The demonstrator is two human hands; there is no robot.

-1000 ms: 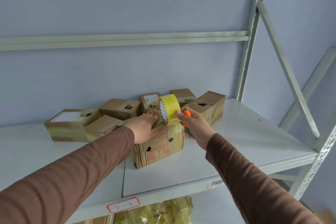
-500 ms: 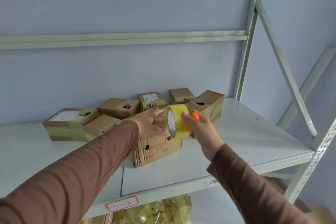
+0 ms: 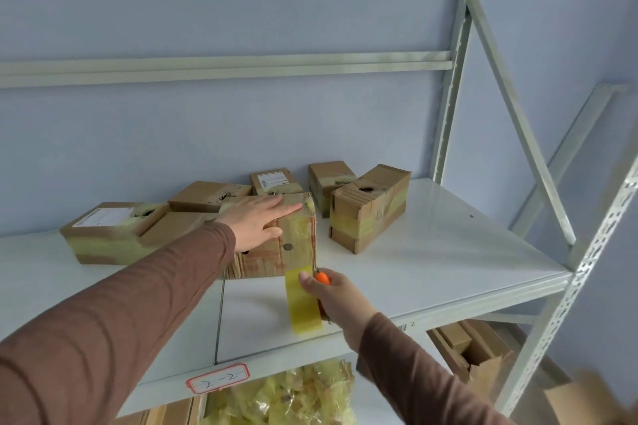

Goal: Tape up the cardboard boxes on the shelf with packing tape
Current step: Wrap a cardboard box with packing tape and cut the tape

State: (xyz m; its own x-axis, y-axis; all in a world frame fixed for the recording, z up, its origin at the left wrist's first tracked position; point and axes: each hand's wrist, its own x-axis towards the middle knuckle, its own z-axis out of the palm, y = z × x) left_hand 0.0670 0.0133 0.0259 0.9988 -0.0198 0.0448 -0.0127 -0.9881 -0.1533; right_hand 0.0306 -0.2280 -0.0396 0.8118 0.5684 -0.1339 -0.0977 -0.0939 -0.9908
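Shelf (image 3: pixel 431 262) first: a white metal board carrying a cluster of cardboard boxes, with more cartons and a yellowish bag on the level below. Of the boxes at the back, the long one on the left (image 3: pixel 103 235) and the tilted one on the right (image 3: pixel 369 207) already wear bands of yellowish tape, so part of the job looks done; the three small ones behind cannot be judged fully from here. The front box (image 3: pixel 272 245) is the one in hand. A strip of tape (image 3: pixel 298 252) runs over its top edge and down its near face, then off the bottom toward the roll (image 3: pixel 305 307), which sits low, just in front of the box. The strip is not yet cut. The left hand (image 3: pixel 255 221) lies flat on the box top, fingers straight, pressing it steady. The right hand (image 3: pixel 335 293) grips the roll together with an orange cutter (image 3: pixel 322 277). Cutting this strip, smoothing it, and any untaped boxes appear to remain.
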